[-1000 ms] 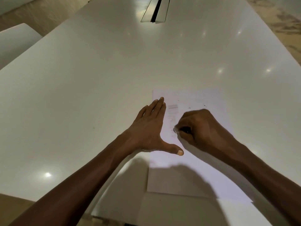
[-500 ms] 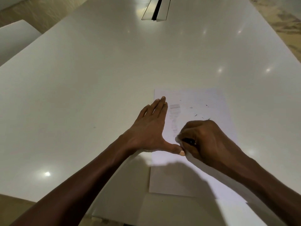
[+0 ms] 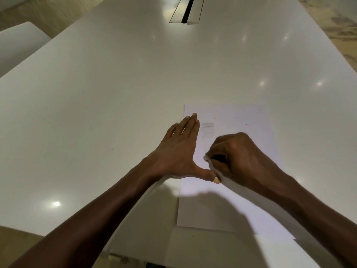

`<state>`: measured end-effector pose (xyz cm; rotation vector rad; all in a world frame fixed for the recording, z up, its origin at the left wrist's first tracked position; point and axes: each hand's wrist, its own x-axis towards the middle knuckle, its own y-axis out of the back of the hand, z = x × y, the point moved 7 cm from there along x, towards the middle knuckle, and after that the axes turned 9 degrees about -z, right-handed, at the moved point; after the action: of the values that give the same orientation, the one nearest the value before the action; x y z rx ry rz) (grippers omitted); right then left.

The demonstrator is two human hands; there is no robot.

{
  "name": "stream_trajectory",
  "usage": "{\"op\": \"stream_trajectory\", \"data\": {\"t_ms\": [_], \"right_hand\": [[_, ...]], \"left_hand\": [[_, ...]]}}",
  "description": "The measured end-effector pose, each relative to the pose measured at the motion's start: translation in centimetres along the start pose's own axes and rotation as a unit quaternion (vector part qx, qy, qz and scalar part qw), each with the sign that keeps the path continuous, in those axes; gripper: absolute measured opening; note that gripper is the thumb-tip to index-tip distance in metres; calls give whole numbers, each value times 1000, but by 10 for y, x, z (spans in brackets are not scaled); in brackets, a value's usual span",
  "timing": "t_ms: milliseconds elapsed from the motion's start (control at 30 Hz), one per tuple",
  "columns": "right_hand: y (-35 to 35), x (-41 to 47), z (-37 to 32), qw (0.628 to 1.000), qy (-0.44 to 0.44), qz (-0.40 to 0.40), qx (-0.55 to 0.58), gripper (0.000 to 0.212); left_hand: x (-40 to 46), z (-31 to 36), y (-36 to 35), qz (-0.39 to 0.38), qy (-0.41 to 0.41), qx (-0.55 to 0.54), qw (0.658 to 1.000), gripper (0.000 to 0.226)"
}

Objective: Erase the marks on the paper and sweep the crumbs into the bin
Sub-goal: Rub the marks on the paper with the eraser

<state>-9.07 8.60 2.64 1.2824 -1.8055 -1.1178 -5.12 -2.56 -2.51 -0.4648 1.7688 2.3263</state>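
Paper (image 3: 222, 206) lies flat on the white table (image 3: 116, 93), near its front edge, faint grey marks (image 3: 207, 125) and a few dark crumbs (image 3: 227, 126) on its upper part. Left hand (image 3: 179, 151), fingers straight, thumb spread, presses the sheet's left edge. Right hand (image 3: 237, 157), fingers curled, grips a small dark-and-white eraser (image 3: 214, 158) against the paper.

The desk (image 3: 116, 93) was smooth and glossy white, mirroring ceiling lights. The paper (image 3: 241, 117) lay matt and flat — faint grey pencil smudges (image 3: 207, 125) dulled it. The floor (image 3: 332, 20) looked like mottled beige stone.
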Motion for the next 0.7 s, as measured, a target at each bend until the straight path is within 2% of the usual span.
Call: {"op": "stream_trajectory", "data": {"t_ms": [100,333,700], "right_hand": [[-8,-7,-5,1000,-3,-22,0,14],[8,37,19,998,-6,64,7,14],[-2,-7,0,1000,7,3,17,15]], "left_hand": [[1,-1,-1,5,-2,7,1000,149],[-2,-1,-1,-7,6,-14,1000,151],[1,-1,-1,-19,12,8,1000,154]]}}
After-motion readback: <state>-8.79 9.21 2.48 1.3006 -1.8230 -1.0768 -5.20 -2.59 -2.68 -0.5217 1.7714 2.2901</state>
